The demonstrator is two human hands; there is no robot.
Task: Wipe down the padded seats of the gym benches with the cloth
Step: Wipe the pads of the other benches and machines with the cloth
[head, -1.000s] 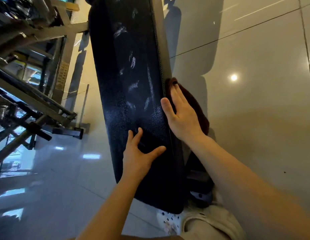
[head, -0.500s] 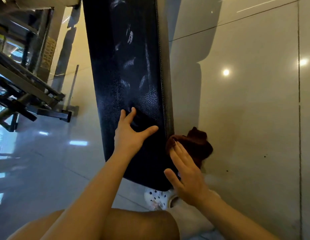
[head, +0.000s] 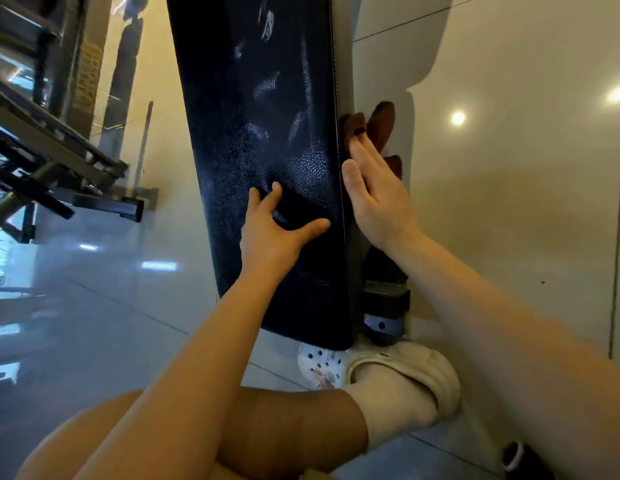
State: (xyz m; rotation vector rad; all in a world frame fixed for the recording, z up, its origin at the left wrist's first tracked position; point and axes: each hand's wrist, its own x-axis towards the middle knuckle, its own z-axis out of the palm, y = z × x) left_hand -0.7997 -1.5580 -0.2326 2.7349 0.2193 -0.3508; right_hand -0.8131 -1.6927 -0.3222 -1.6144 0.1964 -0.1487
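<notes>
Dim, warm indoor light. Two ceiling lamps glare as bright spots on the glossy floor, where the pad casts a soft grey shadow. Pale sheen streaks the pad. Wide-angle bending tilts the edges; the left frame is blurred.

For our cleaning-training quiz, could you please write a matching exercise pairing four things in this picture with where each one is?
Things:
1. left hand
2. right hand
3. cloth
4. white clog

Places:
A. on the floor below the near end of the pad
B. spread flat on top of the black bench pad
C. pressed against the pad's right side edge, under fingers
D. held flat along the pad's right side, over the cloth

Pairs: 1-B, 2-D, 3-C, 4-A
</notes>
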